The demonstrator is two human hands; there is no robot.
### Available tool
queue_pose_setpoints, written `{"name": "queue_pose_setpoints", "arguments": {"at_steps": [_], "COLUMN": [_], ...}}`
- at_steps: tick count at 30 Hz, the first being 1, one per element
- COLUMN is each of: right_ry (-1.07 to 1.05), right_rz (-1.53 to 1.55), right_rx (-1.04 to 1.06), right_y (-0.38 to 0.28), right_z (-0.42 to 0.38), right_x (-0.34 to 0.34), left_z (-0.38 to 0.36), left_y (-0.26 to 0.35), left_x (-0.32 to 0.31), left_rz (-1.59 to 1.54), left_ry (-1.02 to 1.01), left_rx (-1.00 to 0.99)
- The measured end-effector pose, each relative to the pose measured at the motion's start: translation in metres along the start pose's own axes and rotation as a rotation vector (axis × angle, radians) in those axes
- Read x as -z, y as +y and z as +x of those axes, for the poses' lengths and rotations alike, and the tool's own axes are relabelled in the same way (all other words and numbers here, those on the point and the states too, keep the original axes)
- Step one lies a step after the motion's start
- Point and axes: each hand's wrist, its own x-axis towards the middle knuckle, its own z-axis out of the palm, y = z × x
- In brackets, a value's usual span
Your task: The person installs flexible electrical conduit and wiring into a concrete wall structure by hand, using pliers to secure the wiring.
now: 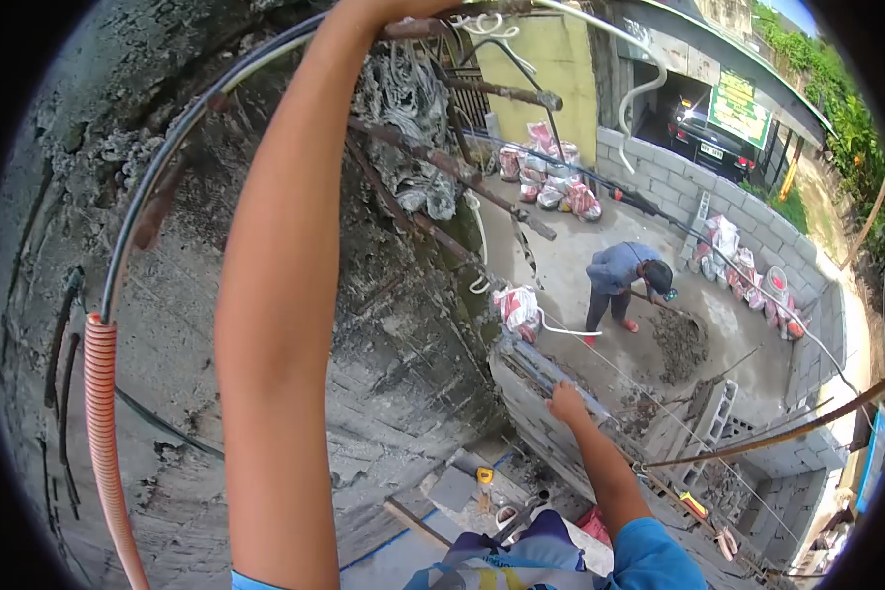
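Note:
My left arm reaches up across the view, and my left hand (403, 9) is at the top edge beside a rusty bar (415, 29); its fingers are cut off from sight. Lower down on the right, my right hand (565, 401) is closed over the top edge of a narrow wall (531, 383). Rusty bars (428, 155) stick out of the rough concrete wall (393, 364), close to a clump of grey, cement-covered sacking (408, 128). Black and white cables run past my left forearm into an orange corrugated conduit (100, 393).
Far below, a person (619, 275) bends with a shovel over a mortar heap (680, 344). Filled sacks (551, 177) stand along a block wall (678, 177). A yellow tape measure (484, 475) lies beneath me. A long rusty bar (787, 428) crosses the right side.

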Motion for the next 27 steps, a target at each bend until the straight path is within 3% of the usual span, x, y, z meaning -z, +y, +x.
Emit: {"name": "queue_pose_setpoints", "arguments": {"at_steps": [2,3,5,11,15,16,18,20,24,27], "right_ry": [-0.001,0.005,-0.005,0.089,0.216,0.263,0.443,0.326,0.616,0.464], "right_rz": [0.004,-0.029,-0.074,0.013,0.292,0.342,0.436,0.516,0.688,0.609], "right_rx": [-0.019,-0.005,0.03,-0.018,-0.214,-0.225,-0.205,-0.219,-0.081,-0.062], "right_y": [0.005,0.006,0.024,0.005,-0.017,-0.016,0.008,0.021,0.03,-0.006], "right_z": [0.019,0.022,0.041,0.026,-0.03,-0.045,-0.061,-0.102,-0.18,-0.236], "right_x": [-0.015,-0.017,-0.044,-0.014,0.032,0.026,-0.011,-0.009,-0.026,0.047], "left_z": [0.006,0.005,0.007,0.007,0.011,0.007,0.011,0.009,0.006,0.008], "left_y": [0.007,0.016,0.019,0.018,0.021,0.016,0.022,0.023,0.019,0.021], "left_x": [0.01,0.018,0.022,0.02,0.024,0.016,0.027,0.029,0.021,0.025], "left_rz": [0.02,0.045,0.024,-0.011,-0.02,-0.017,-0.027,-0.047,-0.017,-0.022], "left_ry": [-0.087,-0.292,-0.342,-0.376,-0.436,-0.336,-0.424,-0.411,-0.337,-0.35], "left_rx": [0.055,0.247,0.284,0.354,0.401,0.377,0.399,0.402,0.351,0.34]}}
